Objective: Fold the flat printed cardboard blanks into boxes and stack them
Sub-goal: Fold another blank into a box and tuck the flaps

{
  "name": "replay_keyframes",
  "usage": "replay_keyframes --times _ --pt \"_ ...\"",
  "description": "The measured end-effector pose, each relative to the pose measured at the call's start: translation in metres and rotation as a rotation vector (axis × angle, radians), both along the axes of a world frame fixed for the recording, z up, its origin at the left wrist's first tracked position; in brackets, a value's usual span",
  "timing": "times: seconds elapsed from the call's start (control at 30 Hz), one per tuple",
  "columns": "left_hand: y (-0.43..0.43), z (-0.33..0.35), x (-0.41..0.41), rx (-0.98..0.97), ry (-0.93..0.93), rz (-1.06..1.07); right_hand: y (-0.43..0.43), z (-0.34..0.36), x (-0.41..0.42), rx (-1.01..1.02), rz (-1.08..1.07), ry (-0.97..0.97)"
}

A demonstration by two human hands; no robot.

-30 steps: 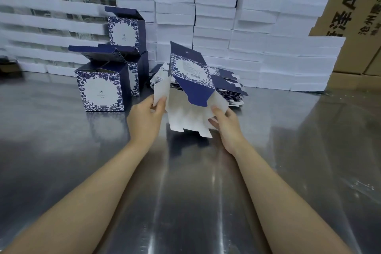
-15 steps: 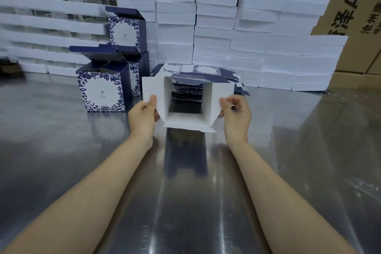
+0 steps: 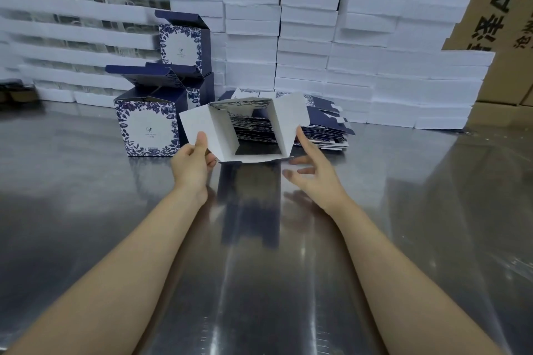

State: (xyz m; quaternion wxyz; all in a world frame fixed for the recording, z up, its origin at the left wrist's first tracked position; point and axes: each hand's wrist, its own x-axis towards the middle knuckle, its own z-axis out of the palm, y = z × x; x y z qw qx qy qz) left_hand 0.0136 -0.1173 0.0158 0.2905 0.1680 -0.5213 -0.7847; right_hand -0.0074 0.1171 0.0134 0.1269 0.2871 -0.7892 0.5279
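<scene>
Item: half-opened box (image 3: 223, 135), a printed cardboard blank pulled out into a square tube. White inside faces the camera, open end to open end, with one white flap spread to each side. It sits low over the metal table (image 3: 259, 282), in front of the pile of flat blanks (image 3: 326, 124); whether its lower edge touches the table cannot be told.

Left hand (image 3: 191, 166): pinches the left flap, thumb on the white face, fingers curled behind.

Right hand (image 3: 313, 174): fingers apart and loosely straight, holding nothing. The uppermost finger lies against the lower edge of the right flap; the others hang clear below the box.

Folded boxes: three, dark blue with a leaf border and white centre panel, lids open. One front box (image 3: 147, 130) stands on the table just left of the tube; a second box (image 3: 199, 92) stands behind it, with the top box (image 3: 181, 43) on that.

Background: white trays (image 3: 317, 37) stacked in rows along the rear of the table; brown cartons (image 3: 504, 8) behind them.
</scene>
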Motion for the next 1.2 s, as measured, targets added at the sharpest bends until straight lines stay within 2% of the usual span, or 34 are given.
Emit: replay_keyframes --times 0.2,0.37,0.5,0.67,0.87,1.0,1.07,1.17,1.2 --pt "0.010 0.006 0.006 -0.124 0.023 -0.082 -0.011 -0.003 -0.003 -0.307 -0.277 0.167" --pt "0.026 0.007 0.011 -0.092 0.114 -0.208 -0.014 0.000 -0.004 -0.369 -0.357 0.196" --pt "0.038 0.003 0.011 -0.219 0.116 -0.226 -0.021 0.000 0.001 -0.401 -0.391 0.233" --pt "0.052 -0.001 0.012 -0.183 0.061 -0.332 -0.025 -0.001 0.001 -0.353 -0.367 0.223" --pt "0.038 -0.005 0.011 -0.315 0.089 -0.216 -0.024 0.001 0.003 -0.276 -0.370 0.221" --pt "0.034 -0.007 0.009 -0.468 0.012 -0.041 -0.027 -0.001 0.008 -0.169 -0.314 0.243" --pt "0.030 -0.010 0.006 -0.559 -0.006 -0.020 -0.028 0.001 0.012 -0.137 -0.328 0.347" --pt "0.029 -0.011 0.006 -0.773 -0.050 0.021 -0.027 0.003 0.011 -0.035 -0.436 0.692" --pt "0.031 -0.011 0.006 -0.814 -0.038 0.014 -0.027 0.005 0.010 -0.025 -0.421 0.735"
